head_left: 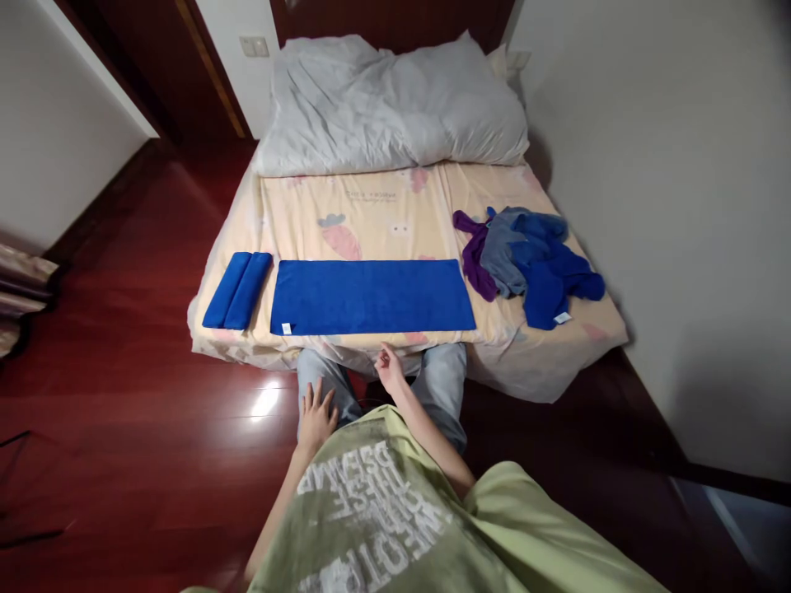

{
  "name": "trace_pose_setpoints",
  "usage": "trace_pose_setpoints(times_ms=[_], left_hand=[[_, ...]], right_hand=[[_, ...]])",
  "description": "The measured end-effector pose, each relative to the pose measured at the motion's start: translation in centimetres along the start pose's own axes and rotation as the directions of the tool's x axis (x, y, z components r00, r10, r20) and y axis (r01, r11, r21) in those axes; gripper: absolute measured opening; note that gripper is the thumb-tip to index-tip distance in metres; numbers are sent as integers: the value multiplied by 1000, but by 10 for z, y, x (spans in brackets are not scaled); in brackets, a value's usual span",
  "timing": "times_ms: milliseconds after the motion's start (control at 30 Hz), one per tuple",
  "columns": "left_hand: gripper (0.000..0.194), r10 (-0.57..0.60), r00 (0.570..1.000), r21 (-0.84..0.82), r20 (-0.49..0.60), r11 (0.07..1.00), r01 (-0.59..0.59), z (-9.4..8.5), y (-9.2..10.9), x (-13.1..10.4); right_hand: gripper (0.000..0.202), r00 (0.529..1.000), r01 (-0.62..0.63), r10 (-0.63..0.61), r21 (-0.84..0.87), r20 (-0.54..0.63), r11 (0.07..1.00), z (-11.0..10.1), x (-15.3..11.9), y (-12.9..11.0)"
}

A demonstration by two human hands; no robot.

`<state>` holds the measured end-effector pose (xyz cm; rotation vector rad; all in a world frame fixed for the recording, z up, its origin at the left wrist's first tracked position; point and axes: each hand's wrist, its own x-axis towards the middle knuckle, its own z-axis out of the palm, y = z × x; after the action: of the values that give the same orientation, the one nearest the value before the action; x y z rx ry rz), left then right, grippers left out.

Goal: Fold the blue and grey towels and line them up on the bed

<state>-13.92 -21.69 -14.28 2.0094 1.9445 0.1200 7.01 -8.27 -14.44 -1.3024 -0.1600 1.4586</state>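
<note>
My left hand (319, 418) rests on the left thigh of my jeans, fingers spread, holding nothing. Just in front of the bed's near edge is my right hand (389, 368), between my knees. Its fingers are loosely bent and apart, with nothing visible in them. Nearest to it is a blue towel (373, 296), laid flat and wide on the bed, with a small white label at its lower left corner. Two folded blue towels (238, 290) lie side by side to its left. On the right is a crumpled pile of towels (525, 255) in purple, grey-blue and blue.
The bed (383, 214) has a pale yellow sheet with a carrot print. A bunched white quilt (395, 107) lies across its head end. A wall (667, 206) runs close along the right side. Dark red wooden flooring (154, 412) extends to the left.
</note>
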Motion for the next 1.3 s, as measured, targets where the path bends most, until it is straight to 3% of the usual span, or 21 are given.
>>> trace_pose_setpoints(times_ms=[67, 167, 533, 833, 1100, 1200, 1300], left_hand=[[48, 12, 999, 42, 31, 999, -13, -5, 2, 9], [48, -12, 999, 103, 47, 995, 7, -8, 10, 16], [46, -45, 998, 96, 37, 995, 41, -9, 17, 21], [44, -58, 996, 117, 70, 992, 49, -13, 22, 31], [44, -42, 996, 189, 80, 982, 26, -15, 27, 34], [39, -47, 994, 188, 100, 982, 27, -26, 30, 41], [38, -38, 980, 90, 198, 996, 20, -52, 34, 67]], right_hand=[[12, 990, -120, 103, 205, 92, 971, 14, 4, -1], [7, 981, -183, 147, 339, 129, 923, 27, 10, -5], [17, 973, -220, 227, 510, 50, 831, 60, 27, -1], [18, 966, -258, 233, 508, 114, 822, 57, 38, 2], [26, 953, -296, 272, 588, 131, 753, 56, 42, 0], [25, 952, -298, 277, 589, 128, 752, 55, 42, 0], [22, 954, -292, 275, 582, 121, 759, 55, 42, 0]])
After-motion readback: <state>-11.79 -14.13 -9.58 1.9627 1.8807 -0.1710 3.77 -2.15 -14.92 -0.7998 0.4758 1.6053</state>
